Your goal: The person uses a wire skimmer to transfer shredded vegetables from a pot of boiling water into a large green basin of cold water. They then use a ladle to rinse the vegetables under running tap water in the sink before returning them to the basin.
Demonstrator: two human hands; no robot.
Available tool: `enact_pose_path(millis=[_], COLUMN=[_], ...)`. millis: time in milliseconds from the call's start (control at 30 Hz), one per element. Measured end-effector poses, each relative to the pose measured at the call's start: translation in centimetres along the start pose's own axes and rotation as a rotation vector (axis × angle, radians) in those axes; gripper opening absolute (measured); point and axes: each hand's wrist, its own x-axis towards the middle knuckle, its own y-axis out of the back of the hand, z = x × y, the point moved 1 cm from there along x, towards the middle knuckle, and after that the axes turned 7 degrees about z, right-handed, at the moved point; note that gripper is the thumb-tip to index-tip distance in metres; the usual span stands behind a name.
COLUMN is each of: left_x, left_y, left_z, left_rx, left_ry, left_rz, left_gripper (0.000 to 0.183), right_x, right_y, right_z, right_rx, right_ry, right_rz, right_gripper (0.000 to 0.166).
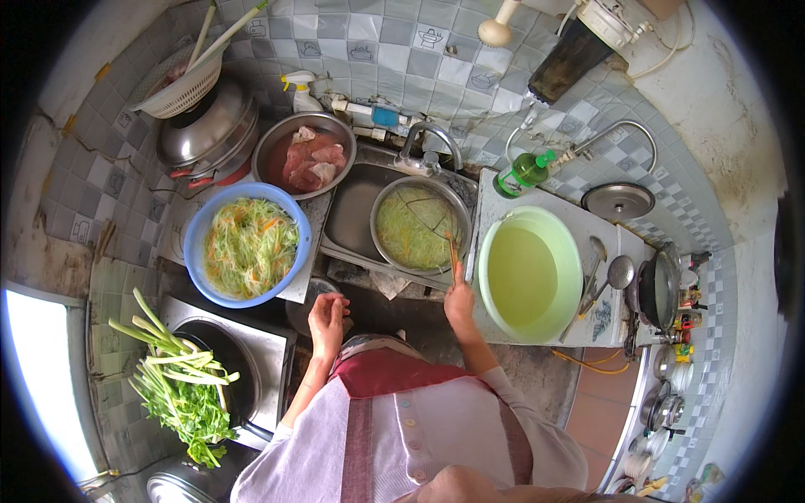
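My right hand point(460, 300) grips the orange-brown handle point(452, 253) of what looks like a wire skimmer point(438, 227). Its dark wire end dips into a steel bowl point(376, 236) of pale green shredded vegetables point(405, 242) in liquid. That bowl sits in the right part of a stainless steel sink point(351, 210). My left hand point(328, 320) hovers in front of my waist, loosely curled, with nothing visible in it. Nearest to it is a blue plastic basin point(303, 261) heaped with shredded green and orange vegetables point(248, 245).
Right of the sink stands a light green tub point(569, 283) of yellowish liquid, beside ladles point(620, 271) and a green pump bottle point(521, 176). A steel bowl of raw meat point(314, 160) stands back left. Leafy celery point(182, 390) lies across a dark pan point(242, 352). A faucet point(427, 151) arches behind.
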Motion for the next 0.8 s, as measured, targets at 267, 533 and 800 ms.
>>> enact_pose_path(millis=[267, 533, 800], left_x=[-0.5, -0.6, 0.3], left_y=[1.7, 2.0, 0.5], left_z=[-1.1, -1.5, -1.4], left_rx=[0.027, 0.04, 0.072], left_ry=[0.065, 0.096, 0.07], left_rz=[0.084, 0.104, 0.025], left_gripper=[0.011, 0.011, 0.01], right_x=[-1.1, -2.5, -3.3], right_y=[-5.0, -0.9, -1.8], right_z=[1.7, -2.9, -3.6], right_rx=[0.37, 1.232, 1.574], right_ry=[-0.152, -0.772, -0.863], right_rz=[-0.003, -0.202, -0.224], right_gripper=[0.067, 0.043, 0.017])
